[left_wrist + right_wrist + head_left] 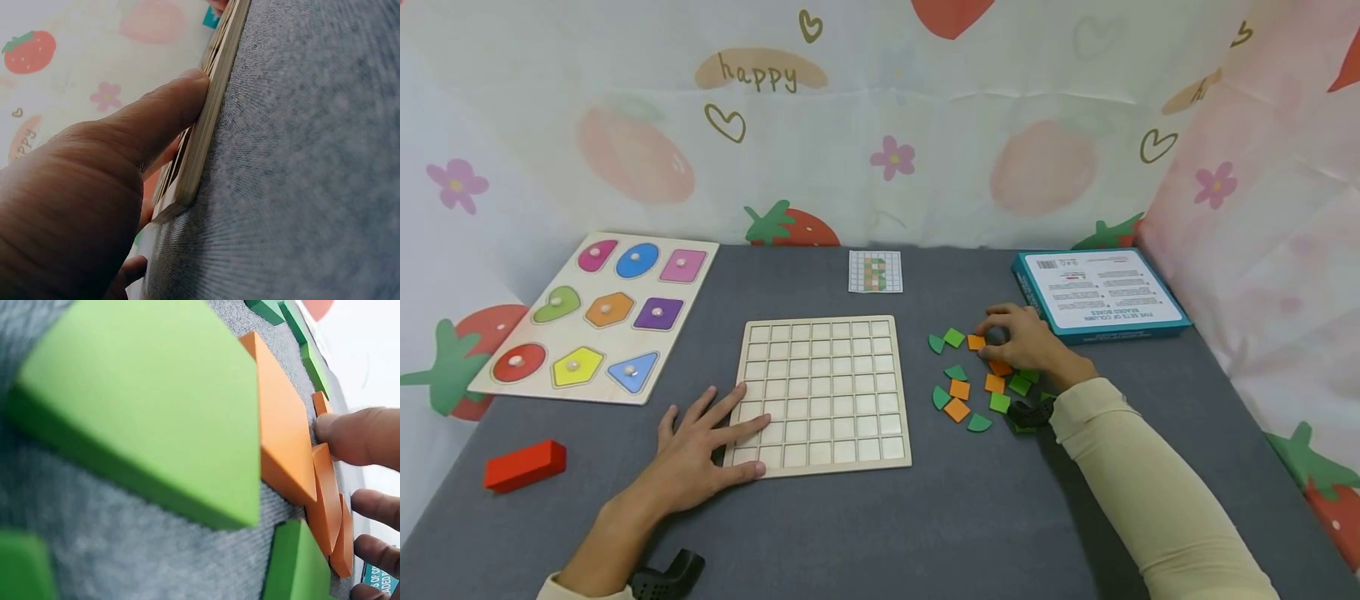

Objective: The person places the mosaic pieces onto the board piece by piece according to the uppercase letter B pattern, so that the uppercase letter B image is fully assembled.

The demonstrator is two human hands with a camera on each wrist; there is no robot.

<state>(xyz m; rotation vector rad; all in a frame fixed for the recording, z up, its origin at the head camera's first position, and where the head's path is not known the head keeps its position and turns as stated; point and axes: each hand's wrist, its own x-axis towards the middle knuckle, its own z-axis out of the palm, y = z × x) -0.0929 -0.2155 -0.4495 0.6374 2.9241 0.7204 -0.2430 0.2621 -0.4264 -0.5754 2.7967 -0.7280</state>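
My left hand (pixel 703 450) rests with spread fingers on the left edge and near corner of a wooden grid board (pixel 827 473). Its thumb (pixel 169 106) presses the board's near edge in the left wrist view. To the right of the board, my right hand (pixel 1026 337) pinches an orange square tile (pixel 975 342) between thumb and index finger. In the right wrist view the thumb (pixel 362 436) is at that tile's edge, and the index finger is hidden. Around this hand lie more orange square tiles (pixel 957 409), light green tiles (pixel 999 402) and dark green quarter-round tiles (pixel 979 423).
A small pattern card (pixel 895 273) lies behind the board. At the back right is a blue-edged box (pixel 1105 292). A knobbed shape puzzle (pixel 625 321) occupies the back left, with a red block (pixel 525 466) in front of it. A printed cloth (pixel 880 100) hangs behind the table.
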